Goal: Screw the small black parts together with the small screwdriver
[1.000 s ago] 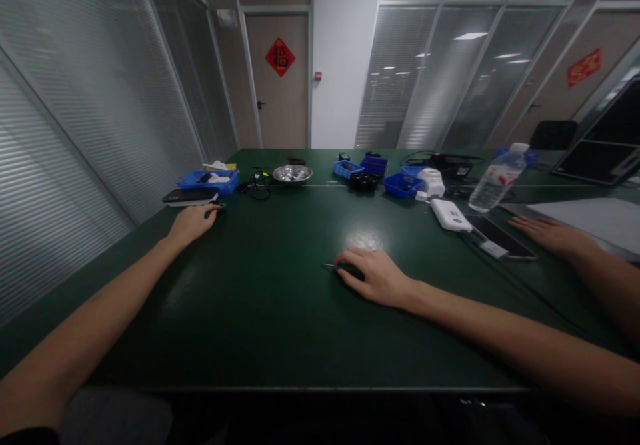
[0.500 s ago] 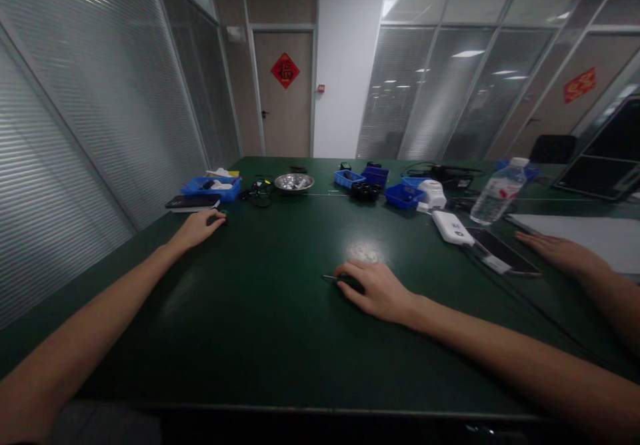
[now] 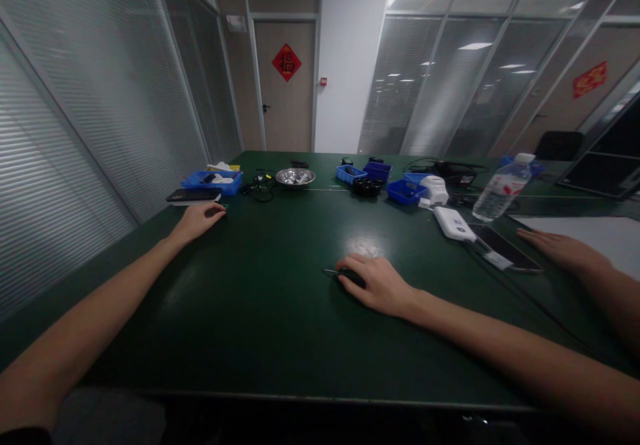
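We see a long dark green table (image 3: 280, 338) before us, and both our forearms lie stretched on it. Our right hand (image 3: 377, 284) rests palm down near the middle, with its fingers bent closed over a small dark object (image 3: 351, 276). This object lies flat on the table under the fingertips. Its long axis goes left to right, and a thin tip (image 3: 327, 272) sticks out toward the left. Our left hand (image 3: 197, 220) is well apart from it, far on the left side, palm down with the fingers loosely bent. We cannot tell if it holds something. Just beyond it lies a flat black device (image 3: 193, 196), and behind that a blue tray (image 3: 213, 180). Another person's hand (image 3: 560, 250) lies flat at the right, near a phone (image 3: 506, 248) and a water bottle (image 3: 501, 188). The bottle label is too small to read. The red sign (image 3: 287, 62) on the door carries one dark character, which is not clear enough to read.
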`<state>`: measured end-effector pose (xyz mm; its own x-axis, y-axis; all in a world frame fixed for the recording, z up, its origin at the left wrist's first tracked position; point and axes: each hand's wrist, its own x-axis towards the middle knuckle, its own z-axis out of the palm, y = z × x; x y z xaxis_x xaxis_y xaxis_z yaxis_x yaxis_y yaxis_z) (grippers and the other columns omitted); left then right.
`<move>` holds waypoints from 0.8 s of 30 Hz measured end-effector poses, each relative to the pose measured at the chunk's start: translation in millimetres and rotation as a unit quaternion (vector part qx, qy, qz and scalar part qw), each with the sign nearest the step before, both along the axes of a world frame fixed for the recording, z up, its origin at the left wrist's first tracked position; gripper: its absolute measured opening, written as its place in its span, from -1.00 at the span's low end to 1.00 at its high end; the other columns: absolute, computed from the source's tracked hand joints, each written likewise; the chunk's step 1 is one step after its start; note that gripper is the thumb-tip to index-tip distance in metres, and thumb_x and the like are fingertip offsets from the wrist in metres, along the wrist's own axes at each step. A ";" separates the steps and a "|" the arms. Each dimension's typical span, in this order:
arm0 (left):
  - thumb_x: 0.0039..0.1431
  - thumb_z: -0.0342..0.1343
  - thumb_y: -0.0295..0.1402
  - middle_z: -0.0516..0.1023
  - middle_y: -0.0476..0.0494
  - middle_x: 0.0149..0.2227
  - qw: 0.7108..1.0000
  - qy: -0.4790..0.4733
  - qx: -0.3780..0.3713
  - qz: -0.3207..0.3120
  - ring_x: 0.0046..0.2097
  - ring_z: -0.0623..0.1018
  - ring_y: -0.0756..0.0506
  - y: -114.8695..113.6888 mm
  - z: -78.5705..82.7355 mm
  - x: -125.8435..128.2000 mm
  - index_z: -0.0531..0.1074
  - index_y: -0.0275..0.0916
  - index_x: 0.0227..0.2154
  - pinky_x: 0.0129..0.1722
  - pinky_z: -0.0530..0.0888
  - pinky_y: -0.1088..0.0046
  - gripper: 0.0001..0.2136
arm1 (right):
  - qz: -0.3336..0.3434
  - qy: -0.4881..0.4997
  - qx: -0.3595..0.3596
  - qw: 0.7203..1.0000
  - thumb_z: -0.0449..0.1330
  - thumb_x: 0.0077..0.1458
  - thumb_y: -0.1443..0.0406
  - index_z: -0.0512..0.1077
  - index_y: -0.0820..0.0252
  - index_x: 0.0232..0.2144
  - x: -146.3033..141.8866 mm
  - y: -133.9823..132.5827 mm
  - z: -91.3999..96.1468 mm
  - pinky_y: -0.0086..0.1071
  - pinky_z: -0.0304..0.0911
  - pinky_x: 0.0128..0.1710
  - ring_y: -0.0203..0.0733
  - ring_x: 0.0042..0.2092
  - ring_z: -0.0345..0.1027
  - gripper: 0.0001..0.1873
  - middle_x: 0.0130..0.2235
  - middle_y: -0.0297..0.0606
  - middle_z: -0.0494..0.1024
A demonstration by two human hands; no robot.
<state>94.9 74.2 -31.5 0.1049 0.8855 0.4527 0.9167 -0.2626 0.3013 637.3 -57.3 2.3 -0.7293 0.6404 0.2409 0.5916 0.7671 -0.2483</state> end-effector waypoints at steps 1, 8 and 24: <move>0.23 0.08 -0.02 0.67 -0.18 -0.07 1.000 -0.003 -0.001 0.003 -0.11 0.63 -0.23 0.6 -0.6 -0.5 0.61 -0.17 -0.09 -0.05 0.48 0.29 -0.60 | 0.000 0.000 0.001 1.000 0.08 0.40 0.20 0.39 0.12 0.05 0.0 -0.1 0.1 -0.29 0.30 -0.23 -0.16 -0.20 0.46 -0.75 -0.08 -0.21 0.54; 0.17 0.11 -0.01 0.68 -0.21 -0.09 0.999 -0.038 -0.016 0.008 -0.14 0.63 -0.22 1.0 0.1 -0.3 0.59 -0.22 -0.08 -0.07 0.50 0.31 -0.57 | -0.001 -0.004 0.007 1.000 0.08 0.40 0.19 0.39 0.12 0.05 0.0 0.5 -2.4 -0.30 0.30 -0.22 -0.15 -0.19 0.47 -0.74 -0.08 -0.21 0.55; -0.02 0.29 -0.01 0.63 -0.26 -0.10 0.980 -0.187 -0.057 -0.026 -0.03 0.61 -0.24 16.1 -10.2 -16.2 0.53 -0.28 0.01 0.00 0.53 0.23 -0.42 | 0.003 0.003 0.005 1.000 0.09 0.39 0.20 0.40 0.12 0.05 0.7 1.9 -3.8 -0.30 0.31 -0.21 -0.18 -0.21 0.46 -0.74 -0.08 -0.22 0.55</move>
<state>78.7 90.3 -41.7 -0.0034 0.9305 0.3663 0.7225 -0.2510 0.6443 638.0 -55.4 -1.4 -0.7315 0.6342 0.2504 0.5861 0.7725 -0.2443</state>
